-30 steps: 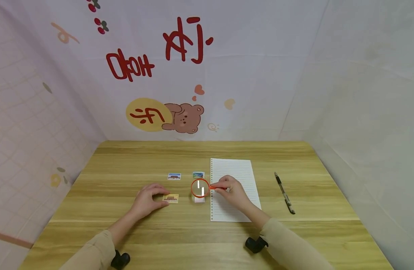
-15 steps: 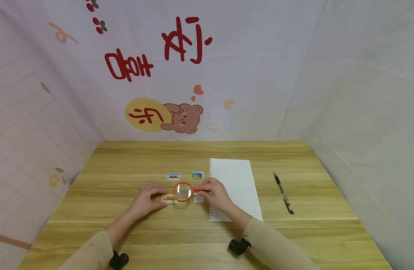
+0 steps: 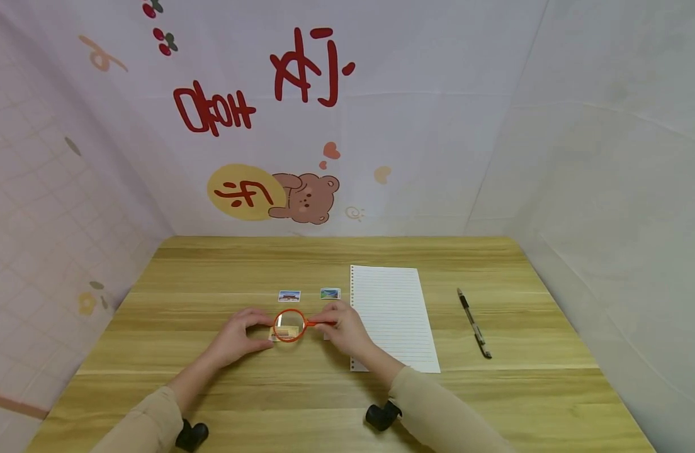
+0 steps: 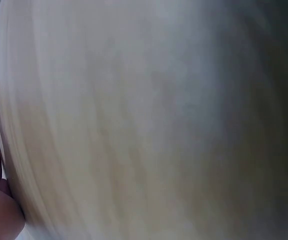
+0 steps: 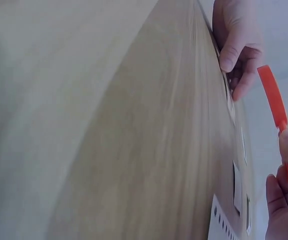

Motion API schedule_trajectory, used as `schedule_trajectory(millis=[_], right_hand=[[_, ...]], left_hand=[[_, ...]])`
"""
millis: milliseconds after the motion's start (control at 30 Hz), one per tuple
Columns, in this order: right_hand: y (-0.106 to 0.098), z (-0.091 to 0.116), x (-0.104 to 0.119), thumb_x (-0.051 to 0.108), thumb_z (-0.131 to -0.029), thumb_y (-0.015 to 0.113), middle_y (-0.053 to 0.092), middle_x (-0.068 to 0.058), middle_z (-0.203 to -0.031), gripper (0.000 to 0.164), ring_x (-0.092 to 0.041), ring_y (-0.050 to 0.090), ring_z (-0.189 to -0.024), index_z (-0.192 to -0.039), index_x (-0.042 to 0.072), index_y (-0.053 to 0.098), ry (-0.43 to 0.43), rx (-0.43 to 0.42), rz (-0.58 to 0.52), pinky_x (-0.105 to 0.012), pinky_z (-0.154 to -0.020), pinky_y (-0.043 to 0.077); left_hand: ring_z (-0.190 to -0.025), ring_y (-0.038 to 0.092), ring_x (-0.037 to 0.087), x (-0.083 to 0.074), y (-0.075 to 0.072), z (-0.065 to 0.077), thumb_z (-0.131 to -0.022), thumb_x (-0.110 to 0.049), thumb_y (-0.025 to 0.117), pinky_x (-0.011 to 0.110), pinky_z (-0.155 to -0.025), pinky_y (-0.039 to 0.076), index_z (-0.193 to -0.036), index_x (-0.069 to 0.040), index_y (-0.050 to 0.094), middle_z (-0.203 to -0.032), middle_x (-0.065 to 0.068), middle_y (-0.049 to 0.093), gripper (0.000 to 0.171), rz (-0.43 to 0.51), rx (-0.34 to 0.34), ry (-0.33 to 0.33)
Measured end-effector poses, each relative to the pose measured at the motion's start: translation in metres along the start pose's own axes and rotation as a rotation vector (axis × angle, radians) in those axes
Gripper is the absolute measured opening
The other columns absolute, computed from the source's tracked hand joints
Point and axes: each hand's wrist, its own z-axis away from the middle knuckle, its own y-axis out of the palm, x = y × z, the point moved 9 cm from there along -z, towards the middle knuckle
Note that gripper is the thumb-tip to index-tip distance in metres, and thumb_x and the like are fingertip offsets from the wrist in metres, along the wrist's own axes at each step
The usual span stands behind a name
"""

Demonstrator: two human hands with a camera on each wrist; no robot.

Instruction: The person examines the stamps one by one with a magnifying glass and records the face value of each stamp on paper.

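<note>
My right hand (image 3: 345, 330) pinches the handle of a magnifying glass with a red rim (image 3: 305, 324) between thumb and fingers. Its round lens hovers over a yellow stamp (image 3: 276, 337) printed with a building. At that stamp's left edge, the thumb and index fingertip of my left hand (image 3: 234, 338) rest on the table. The right wrist view shows the red magnifier (image 5: 273, 95) edge-on, raised above the table. Behind the yellow stamp lies a stamp with a red building (image 3: 289, 296); a blue-green landscape stamp (image 3: 330, 294) is to its right. My right hand mostly covers a pale stamp (image 3: 327, 336).
A lined sheet of paper (image 3: 393, 302) with punched holes lies right of the stamps, partly under my right forearm. Farther right is a black capped pen (image 3: 474, 324). The wooden table (image 3: 211, 264) meets a printed cloth (image 3: 438, 157) at the back.
My right hand has carried the magnifying glass leftward, from over the pale stamp to over the yellow one. My left hand has stayed at the yellow stamp.
</note>
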Motion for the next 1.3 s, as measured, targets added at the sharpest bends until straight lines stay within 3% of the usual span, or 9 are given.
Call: schedule_trajectory(millis=[567,1300], right_hand=[[0.022,-0.002,0.003,0.009,-0.086,0.077,0.062,0.003,-0.093,0.014,-0.012,0.057,-0.089,-0.097,0.016,0.082,0.022,0.012,0.006,-0.024,-0.078,0.048],[0.02,0.0,0.001,0.013,-0.085,0.078,0.063,0.004,-0.093,0.013,-0.012,0.057,-0.09,-0.097,0.016,0.082,0.036,0.022,0.033,-0.024,-0.079,0.048]], left_hand=[[-0.112,0.055,0.037,-0.001,-0.001,0.0,-0.068,-0.016,0.091,0.058,-0.096,0.042,-0.104,-0.007,0.076,-0.115,0.01,0.065,0.04,-0.037,-0.01,0.031],[-0.116,0.052,0.037,0.002,0.001,0.0,-0.072,-0.016,0.09,0.06,-0.099,0.039,-0.106,-0.01,0.075,-0.117,0.009,0.063,0.038,-0.012,0.015,-0.011]])
